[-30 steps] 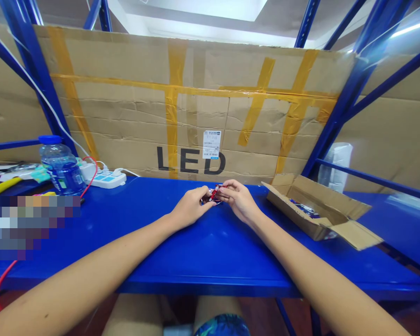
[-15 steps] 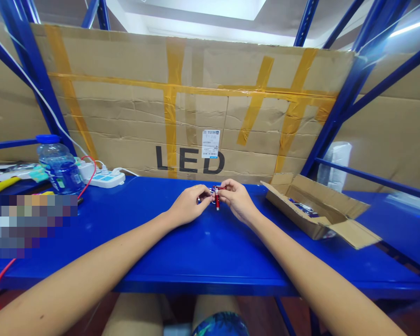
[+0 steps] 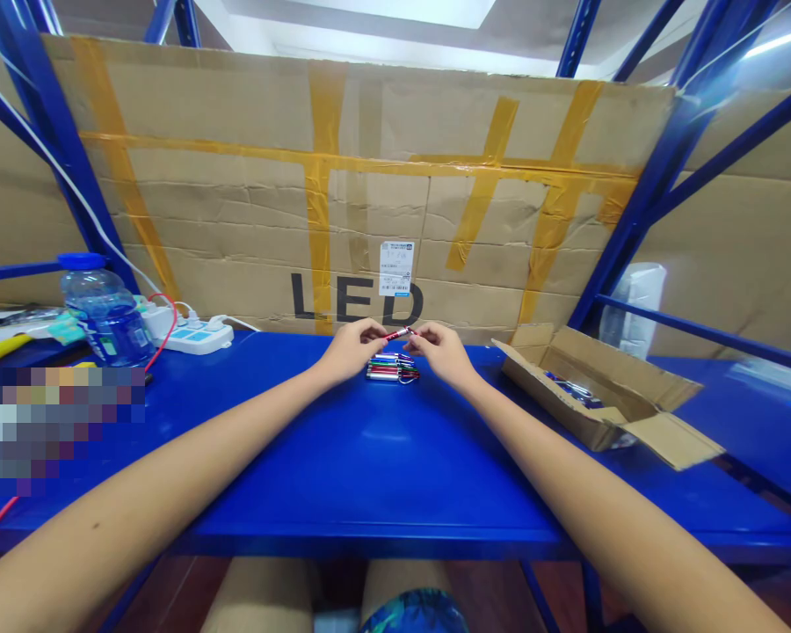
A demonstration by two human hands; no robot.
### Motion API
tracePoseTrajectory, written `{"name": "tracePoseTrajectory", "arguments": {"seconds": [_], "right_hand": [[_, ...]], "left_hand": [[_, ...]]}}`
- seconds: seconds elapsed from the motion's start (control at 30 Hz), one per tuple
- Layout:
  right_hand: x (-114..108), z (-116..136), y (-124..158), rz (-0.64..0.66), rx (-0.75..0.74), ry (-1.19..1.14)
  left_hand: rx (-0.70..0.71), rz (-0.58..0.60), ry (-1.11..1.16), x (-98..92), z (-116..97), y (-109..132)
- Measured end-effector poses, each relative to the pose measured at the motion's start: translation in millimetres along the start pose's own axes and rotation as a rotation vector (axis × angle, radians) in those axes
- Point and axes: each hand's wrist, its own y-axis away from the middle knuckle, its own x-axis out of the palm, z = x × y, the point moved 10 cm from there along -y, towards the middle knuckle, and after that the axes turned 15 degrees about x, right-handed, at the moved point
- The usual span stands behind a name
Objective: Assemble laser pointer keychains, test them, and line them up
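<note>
At the far side of the blue surface, the head view shows the left hand and right hand meeting over a red tube. The fingers of both hands pinch it from either end, which seems to keep it level and lifted clear of the surface. At 6 o'clock below it lies a row of small metal tubes, bunched close within reach. An open box sits at 3 o'clock, a bottle and power strip at 9 o'clock
</note>
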Motion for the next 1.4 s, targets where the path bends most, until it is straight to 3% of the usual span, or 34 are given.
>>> {"name": "tracePoseTrajectory", "arguments": {"seconds": [0.13,0.27,0.37,0.5,0.57,0.73,0.83,0.97,1.03,1.23,1.4], "right_hand": [[1.8,-11.3,-21.6,0.031,-0.006,0.177],[1.2,7.0,-13.2,-0.097,-0.167,0.527],[2.2,20.2,-4.1,-0.142,-0.257,0.650],[-5.0,13.0,-7.2,-0.079,-0.151,0.482],[-7.3,13.3,-4.8,-0.071,-0.144,0.452],[-3.5,37.1,17.0,-0.186,-0.324,0.699],[-7.7,34.1,16.0,-0.173,-0.266,0.600],[-19.2,11.8,0.7,-0.093,-0.107,0.245],[-21.7,4.2,-6.7,-0.076,-0.092,0.187],[-22.5,-6.2,-26.4,-0.119,-0.174,0.415],[-17.9,-22.0,-38.7,-0.092,-0.136,0.554]], "left_hand": [[-0.079,-0.040,-0.020,-9.1,28.7,-15.4],[-0.089,-0.101,-0.041,-7.5,36.4,-19.6],[-0.072,-0.124,-0.077,-6.5,29.2,-17.4],[0.026,-0.096,-0.168,-6.0,9.3,-14.9],[0.014,-0.083,-0.142,-4.3,7.9,-12.2],[0.067,-0.062,-0.241,-1.1,-0.1,-8.5],[0.086,-0.060,-0.260,0.1,0.0,-7.5],[-0.025,-0.100,-0.097,-3.7,22.0,-6.7],[-0.068,-0.106,-0.007,-5.0,34.0,-8.6],[-0.071,-0.093,-0.059,-14.6,60.1,-20.8],[-0.095,-0.035,-0.114,-7.7,87.3,-23.9]]}}
